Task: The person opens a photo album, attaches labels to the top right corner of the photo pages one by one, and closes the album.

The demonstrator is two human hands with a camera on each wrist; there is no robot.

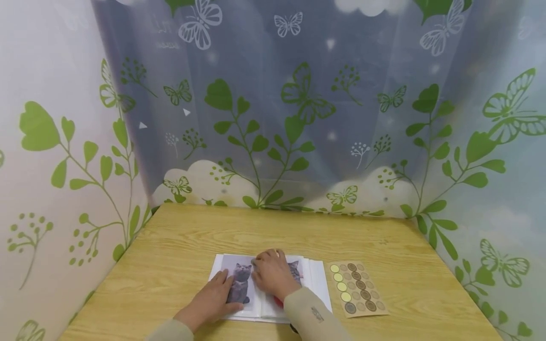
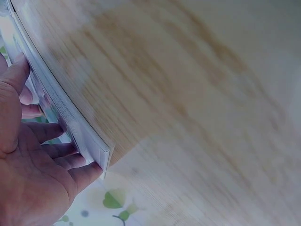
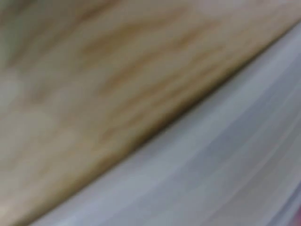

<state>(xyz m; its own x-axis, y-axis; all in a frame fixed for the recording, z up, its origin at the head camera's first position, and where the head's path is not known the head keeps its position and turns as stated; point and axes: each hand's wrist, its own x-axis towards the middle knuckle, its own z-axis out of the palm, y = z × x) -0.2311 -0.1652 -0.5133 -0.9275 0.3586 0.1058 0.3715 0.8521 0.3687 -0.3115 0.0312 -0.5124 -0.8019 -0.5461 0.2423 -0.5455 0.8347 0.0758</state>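
An open photo album (image 1: 261, 310) with cat pictures in clear sleeves lies on the table. My left hand (image 1: 213, 298) rests on its left page, thumb near the front edge, fingers beside the grey cat photo (image 1: 240, 286). The left wrist view shows the fingertips (image 2: 94, 170) against the album, not curled round it. My right hand (image 1: 273, 272) lies over the middle fold and covers much of the right-hand cat photo (image 1: 294, 269). A small grey bit (image 1: 253, 261) shows at its fingertips, too small to make out. The right wrist view is blurred, showing only pale page layers (image 3: 202, 155).
Right of the album lies a tan sheet of round stickers (image 1: 357, 289), some yellow, some dark brown, one grey. The wooden table (image 1: 204, 227) is enclosed by printed curtains (image 1: 256, 118) at the back and both sides.
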